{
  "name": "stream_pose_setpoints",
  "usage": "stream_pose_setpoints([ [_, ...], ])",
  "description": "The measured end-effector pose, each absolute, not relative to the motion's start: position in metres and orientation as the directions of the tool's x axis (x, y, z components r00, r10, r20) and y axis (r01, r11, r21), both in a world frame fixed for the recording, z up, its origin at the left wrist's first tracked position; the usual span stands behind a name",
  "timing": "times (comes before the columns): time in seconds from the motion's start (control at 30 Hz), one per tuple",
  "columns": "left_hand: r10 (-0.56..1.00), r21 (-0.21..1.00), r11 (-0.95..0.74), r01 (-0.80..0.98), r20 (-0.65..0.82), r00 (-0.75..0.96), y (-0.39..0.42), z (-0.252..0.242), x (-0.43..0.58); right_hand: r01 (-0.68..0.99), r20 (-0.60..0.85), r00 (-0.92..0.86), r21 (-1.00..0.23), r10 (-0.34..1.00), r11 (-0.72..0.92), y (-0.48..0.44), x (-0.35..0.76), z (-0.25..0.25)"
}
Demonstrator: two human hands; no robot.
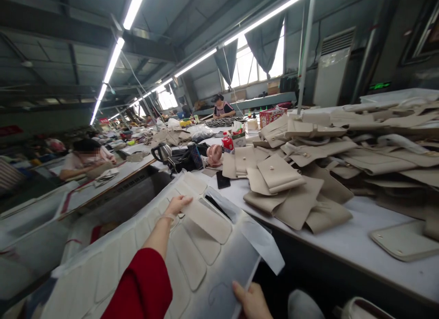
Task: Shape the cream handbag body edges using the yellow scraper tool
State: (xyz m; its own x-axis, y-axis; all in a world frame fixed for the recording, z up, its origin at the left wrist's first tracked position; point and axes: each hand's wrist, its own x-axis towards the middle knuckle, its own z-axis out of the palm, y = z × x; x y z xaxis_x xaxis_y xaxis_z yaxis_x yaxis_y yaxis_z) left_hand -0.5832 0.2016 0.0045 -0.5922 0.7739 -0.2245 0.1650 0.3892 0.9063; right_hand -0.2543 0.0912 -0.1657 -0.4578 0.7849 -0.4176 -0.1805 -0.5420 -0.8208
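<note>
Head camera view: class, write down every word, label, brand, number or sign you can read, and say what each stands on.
No text can be read with certainty.
Green lit sign on the right: too small and blurred.
Red can: label too blurred.
Red box: print too small.
Red banner, far left: too blurred.
Pale sheet: a curly mark, no clear letters.

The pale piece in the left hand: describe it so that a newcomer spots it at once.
Left of the white table heaped with beige items, a broad white sheet carries rows of round-cornered pieces. Near its far end, the left hand pinches one pale piece by its end. It alone is held, partly covering a neighbour.
</note>
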Motion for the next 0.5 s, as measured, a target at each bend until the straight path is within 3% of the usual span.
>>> stream_pose_setpoints([
  [0.27,0.623,0.968,0.138,-0.210,-0.250,-0.741,0.176,-0.058,-0.500,-0.228,-0.416,-0.442,-0.804,0.795,-0.548,0.088,-0.261,-0.168],
  [0.5,0.660,0.950,0.190,-0.246,-0.309,-0.684,0.178,-0.081,-0.446,-0.182,-0.465,-0.444,-0.790,0.766,-0.586,0.086,-0.263,-0.165],
])
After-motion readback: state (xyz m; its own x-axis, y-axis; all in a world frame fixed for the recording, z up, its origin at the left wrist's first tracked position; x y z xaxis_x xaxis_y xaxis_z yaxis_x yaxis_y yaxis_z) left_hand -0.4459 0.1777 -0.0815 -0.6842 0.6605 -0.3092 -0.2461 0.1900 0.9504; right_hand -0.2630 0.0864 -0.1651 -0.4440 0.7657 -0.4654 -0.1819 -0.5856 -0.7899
